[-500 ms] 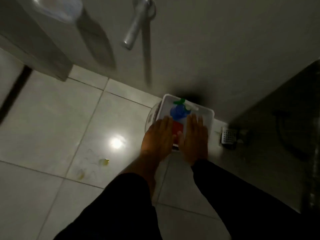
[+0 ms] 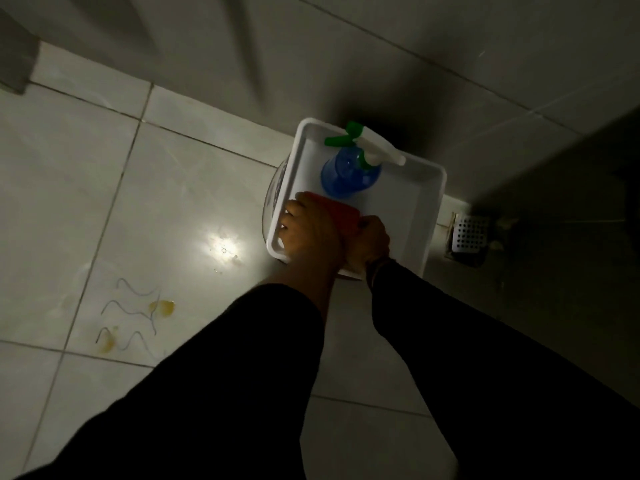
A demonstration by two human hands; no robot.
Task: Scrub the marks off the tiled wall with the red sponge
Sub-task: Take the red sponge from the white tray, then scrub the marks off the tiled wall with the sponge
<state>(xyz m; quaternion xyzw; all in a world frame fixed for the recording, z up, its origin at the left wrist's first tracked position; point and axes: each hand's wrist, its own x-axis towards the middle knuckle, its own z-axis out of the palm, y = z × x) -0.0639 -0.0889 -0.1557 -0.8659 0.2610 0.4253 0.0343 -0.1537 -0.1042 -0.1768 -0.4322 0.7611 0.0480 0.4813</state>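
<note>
The red sponge (image 2: 343, 212) lies in the near corner of a white tray (image 2: 434, 190), between my two hands. My right hand (image 2: 370, 239) is closed around the sponge's right end. My left hand (image 2: 308, 230) lies over its left part, with the fingers curled on the tray's left rim. Most of the sponge is hidden under my hands. Thin dark squiggles and yellow stains, the marks (image 2: 136, 315), sit on a pale tile at the lower left, well apart from both hands.
A blue spray bottle (image 2: 346, 176) with a green and white trigger stands at the tray's far end. A clear round container (image 2: 272, 199) shows under the tray's left side. A white drain grate (image 2: 469, 233) lies to the right. The right side is in dark shadow.
The view has dropped closer to the tray. Both hands, which lay flat and open over the tray, have closed: the right around the sponge, the left onto the tray's rim.
</note>
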